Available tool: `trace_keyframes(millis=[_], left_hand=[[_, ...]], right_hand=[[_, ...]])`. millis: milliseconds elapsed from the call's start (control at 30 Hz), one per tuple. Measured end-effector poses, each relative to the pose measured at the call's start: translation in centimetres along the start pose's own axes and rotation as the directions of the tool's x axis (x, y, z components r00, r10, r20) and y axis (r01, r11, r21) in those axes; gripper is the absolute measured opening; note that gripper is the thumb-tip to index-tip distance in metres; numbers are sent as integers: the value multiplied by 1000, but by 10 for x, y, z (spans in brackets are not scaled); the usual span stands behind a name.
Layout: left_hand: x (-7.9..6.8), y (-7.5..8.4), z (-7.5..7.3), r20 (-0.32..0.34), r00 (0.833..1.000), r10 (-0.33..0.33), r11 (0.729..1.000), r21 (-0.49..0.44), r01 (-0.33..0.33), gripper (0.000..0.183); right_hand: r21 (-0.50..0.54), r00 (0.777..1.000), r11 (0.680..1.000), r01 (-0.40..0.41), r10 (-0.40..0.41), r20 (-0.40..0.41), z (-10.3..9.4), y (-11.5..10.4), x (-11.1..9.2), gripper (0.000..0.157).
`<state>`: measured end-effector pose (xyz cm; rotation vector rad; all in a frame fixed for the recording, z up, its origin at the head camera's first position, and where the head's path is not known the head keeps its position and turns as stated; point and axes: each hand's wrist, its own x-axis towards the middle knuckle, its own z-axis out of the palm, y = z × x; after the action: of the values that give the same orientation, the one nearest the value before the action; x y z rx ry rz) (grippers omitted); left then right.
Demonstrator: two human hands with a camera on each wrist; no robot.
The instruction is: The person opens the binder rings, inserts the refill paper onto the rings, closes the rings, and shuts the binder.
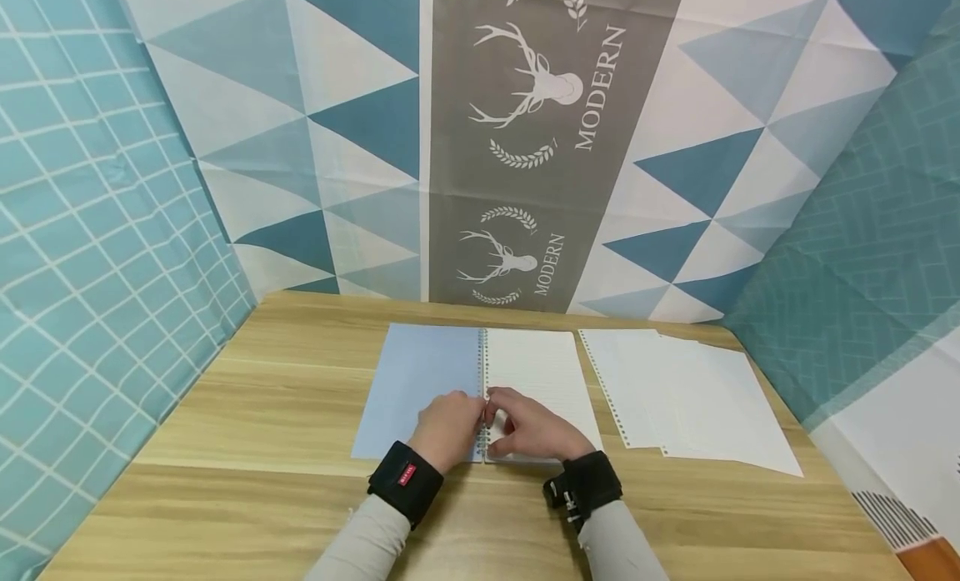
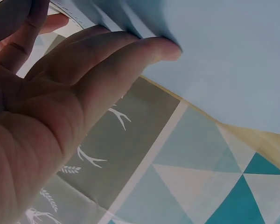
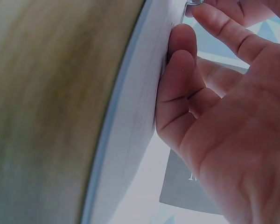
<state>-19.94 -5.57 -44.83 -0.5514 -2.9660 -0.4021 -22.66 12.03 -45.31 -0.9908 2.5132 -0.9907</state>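
Meeting over the binding of an open notebook (image 1: pixel 483 373), which lies mid-table (image 1: pixel 247 414), the person's hands work close together, a black strap (image 1: pixel 392 477) on each wrist. The left hand (image 1: pixel 446 431) bends over the rings (image 1: pixel 483 343), its outer fingertips touching the blue cover (image 1: pixel 423 368); its thumb and forefinger come close together, but whether they pinch a ring cannot be told. The right hand (image 1: pixel 540 431) has bent fingers against the lined page (image 1: pixel 536 360), with a gap between thumb and forefinger and one fingertip at a clear ring; a firm hold cannot be made out. The step in hand looks to be working the rings, though opening or closing them is unclear. The next move seems to call for fingertips on both sides of the binding, with even pressure that spares the page. To the right, apart from the notebook, lie overlapping loose sheets (image 1: pixel 697 398), punched edges toward it. Beyond hangs a patterned cloth (image 1: pixel 375 139).
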Motion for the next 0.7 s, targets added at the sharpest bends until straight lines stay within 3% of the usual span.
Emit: trace_keyframes(millis=[200, 467, 700], left_hand=[[-1, 3, 1, 16, 999, -42, 999, 12, 42, 7], [-1, 5, 2, 32, 997, -70, 997, 14, 70, 3], [0, 4, -1, 50, 997, -64, 998, -17, 64, 4]], right_hand=[[27, 1000, 999, -17, 17, 8, 0, 1, -1, 34], [80, 995, 991, -104, 103, 16, -3, 1, -4, 27], [8, 999, 999, -36, 36, 0, -1, -1, 0, 39]])
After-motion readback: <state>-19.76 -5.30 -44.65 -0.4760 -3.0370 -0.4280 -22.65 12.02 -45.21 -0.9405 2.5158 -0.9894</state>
